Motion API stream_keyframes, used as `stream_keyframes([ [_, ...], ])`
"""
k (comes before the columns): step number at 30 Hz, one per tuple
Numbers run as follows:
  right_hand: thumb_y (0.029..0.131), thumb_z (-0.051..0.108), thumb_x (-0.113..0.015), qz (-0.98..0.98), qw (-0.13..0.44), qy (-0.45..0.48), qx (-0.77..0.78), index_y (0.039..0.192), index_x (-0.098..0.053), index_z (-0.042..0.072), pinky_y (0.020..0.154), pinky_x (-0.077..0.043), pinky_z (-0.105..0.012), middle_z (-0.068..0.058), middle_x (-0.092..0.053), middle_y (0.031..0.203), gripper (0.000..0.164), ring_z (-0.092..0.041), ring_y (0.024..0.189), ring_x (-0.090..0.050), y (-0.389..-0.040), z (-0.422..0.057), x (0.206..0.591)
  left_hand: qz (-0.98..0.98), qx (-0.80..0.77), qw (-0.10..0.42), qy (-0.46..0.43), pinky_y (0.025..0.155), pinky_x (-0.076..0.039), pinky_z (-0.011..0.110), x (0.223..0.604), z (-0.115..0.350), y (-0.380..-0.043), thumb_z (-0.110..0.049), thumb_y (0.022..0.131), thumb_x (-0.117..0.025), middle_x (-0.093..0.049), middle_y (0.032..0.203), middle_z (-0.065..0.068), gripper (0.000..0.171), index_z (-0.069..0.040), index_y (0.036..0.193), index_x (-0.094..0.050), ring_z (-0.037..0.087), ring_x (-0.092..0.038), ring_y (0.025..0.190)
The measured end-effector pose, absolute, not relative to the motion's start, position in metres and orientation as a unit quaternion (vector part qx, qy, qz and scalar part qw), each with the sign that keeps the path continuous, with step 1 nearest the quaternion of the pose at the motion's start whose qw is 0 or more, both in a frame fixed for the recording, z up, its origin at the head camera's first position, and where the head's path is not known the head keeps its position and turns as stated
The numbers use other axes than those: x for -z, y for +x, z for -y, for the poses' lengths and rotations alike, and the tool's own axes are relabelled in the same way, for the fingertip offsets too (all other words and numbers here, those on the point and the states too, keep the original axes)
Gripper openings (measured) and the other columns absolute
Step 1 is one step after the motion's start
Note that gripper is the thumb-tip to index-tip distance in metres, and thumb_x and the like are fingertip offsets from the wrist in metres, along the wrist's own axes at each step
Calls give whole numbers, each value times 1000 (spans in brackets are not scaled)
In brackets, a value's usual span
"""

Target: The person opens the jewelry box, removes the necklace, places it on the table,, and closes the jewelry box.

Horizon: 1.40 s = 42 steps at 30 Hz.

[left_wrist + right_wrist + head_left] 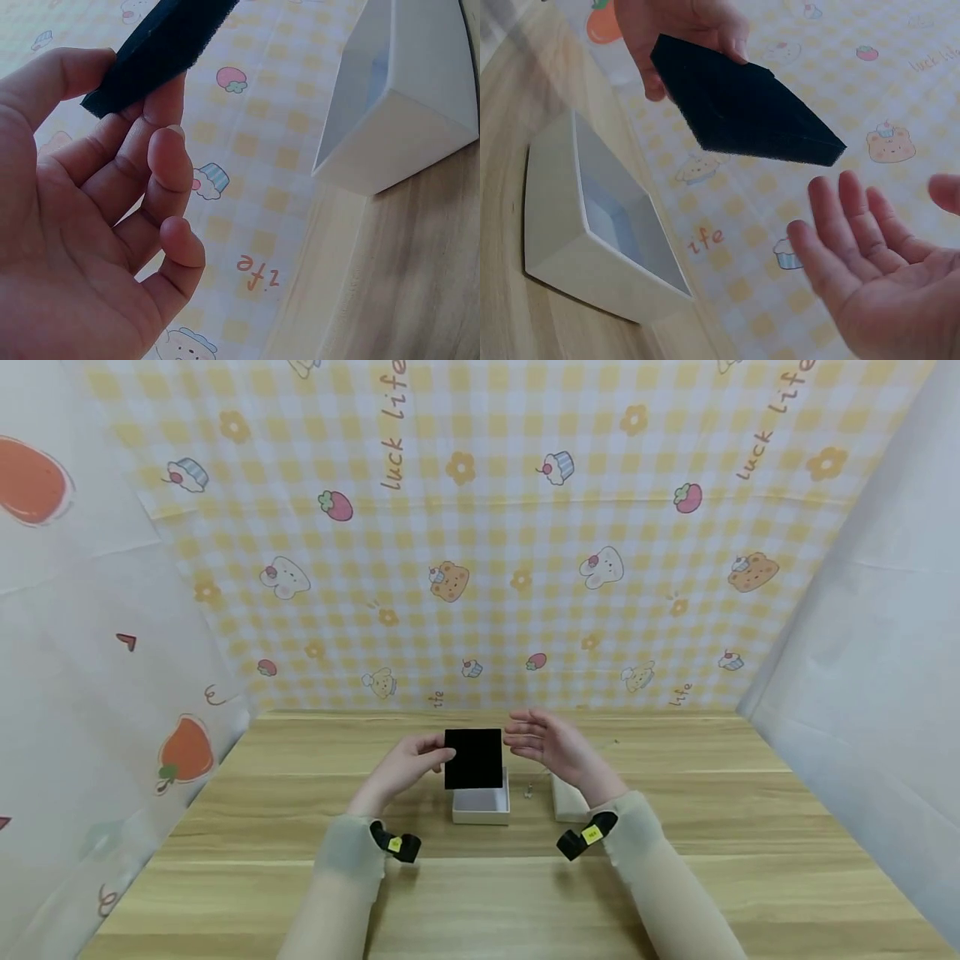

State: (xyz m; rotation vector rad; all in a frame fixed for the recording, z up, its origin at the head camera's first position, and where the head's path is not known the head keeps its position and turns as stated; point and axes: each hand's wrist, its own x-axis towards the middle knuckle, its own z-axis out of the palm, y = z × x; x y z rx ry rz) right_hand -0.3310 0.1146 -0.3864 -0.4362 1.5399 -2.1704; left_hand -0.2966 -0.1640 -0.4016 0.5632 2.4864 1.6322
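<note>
My left hand (408,763) pinches the left edge of a square black foam pad (473,758) between thumb and fingers. In the right wrist view the pad (742,109) shows as a thick slab with fuzzy edges, held tilted above the table. Just past its right edge, my right hand (555,745) is raised with fingers extended and apart from the pad, holding nothing. Below the pad stands a small white open-topped box (481,817); the right wrist view shows the inside of the box (622,217), pale and bluish at the bottom.
A white box lid (570,800) lies on the wooden table (480,902), partly behind my right wrist. Between box and lid is a small thin chain-like item (528,791). A checked cloth (480,527) hangs behind the table, and white cloths flank both sides.
</note>
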Motion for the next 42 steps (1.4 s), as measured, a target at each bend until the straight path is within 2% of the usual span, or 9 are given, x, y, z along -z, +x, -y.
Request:
stream_keyframes([
  [3,105,22,-39,-598,204,-165,757,131,-49,-6,94,-48,-40,-6,-66,105,39,-22,99,-64,-327,-113,385,-820,-538,49,188,78,-41,41,399,165,-296,-24,98,-58,-61,89,2,20,-5,96,-63,36,-55,89],
  [6,103,19,-44,-635,201,-176,725,133,-46,-12,90,-50,-38,-3,-67,98,43,-18,92,-66,-323,-111,386,-820,-538,47,192,78,-42,40,397,165,-294,-25,97,-58,-62,90,2,21,-5,97,-63,41,-55,91],
  [11,100,17,-51,-690,198,-191,669,129,-49,-14,84,-53,-35,-7,-65,99,43,-19,90,-65,-315,-107,388,-816,-545,51,187,79,-42,46,400,166,-292,-24,98,-57,-60,87,2,20,-4,94,-61,43,-54,92],
  [17,97,17,-58,-731,174,-180,635,117,-57,-10,77,-55,-34,-19,-64,101,34,-22,86,-65,-311,-104,392,-822,-537,48,181,77,-41,41,400,165,-291,-21,99,-56,-59,87,2,18,-4,94,-61,37,-55,90],
  [25,96,12,-56,-744,141,-169,630,108,-60,-9,71,-55,-32,-15,-64,96,25,-26,85,-65,-313,-108,390,-831,-517,51,200,76,-41,37,368,150,-276,-16,99,-56,-62,90,5,18,1,96,-62,21,-55,82],
  [29,96,13,-59,-755,130,-175,618,106,-61,-8,71,-55,-32,-17,-65,97,24,-25,83,-65,-311,-111,390,-828,-518,53,208,75,-41,36,367,147,-274,-15,99,-56,-62,89,6,18,2,95,-62,31,-56,84],
  [32,95,14,-60,-767,122,-179,603,105,-62,-7,71,-54,-32,-17,-65,96,23,-24,82,-64,-310,-113,393,-825,-525,56,203,76,-42,40,381,147,-281,-15,99,-56,-61,89,6,18,2,95,-61,38,-55,88],
  [36,95,16,-61,-782,108,-186,586,104,-63,-4,70,-53,-31,-18,-64,95,22,-21,79,-63,-309,-113,398,-823,-529,51,200,79,-44,43,399,149,-292,-20,99,-57,-63,92,6,20,-1,96,-62,36,-56,89],
  [42,94,16,-63,-797,93,-190,566,103,-64,-3,75,-54,-45,-16,-65,93,21,-22,79,-63,-307,-109,399,-821,-529,42,210,79,-46,47,404,152,-295,-26,98,-59,-63,88,4,22,-5,94,-64,30,-57,84],
])
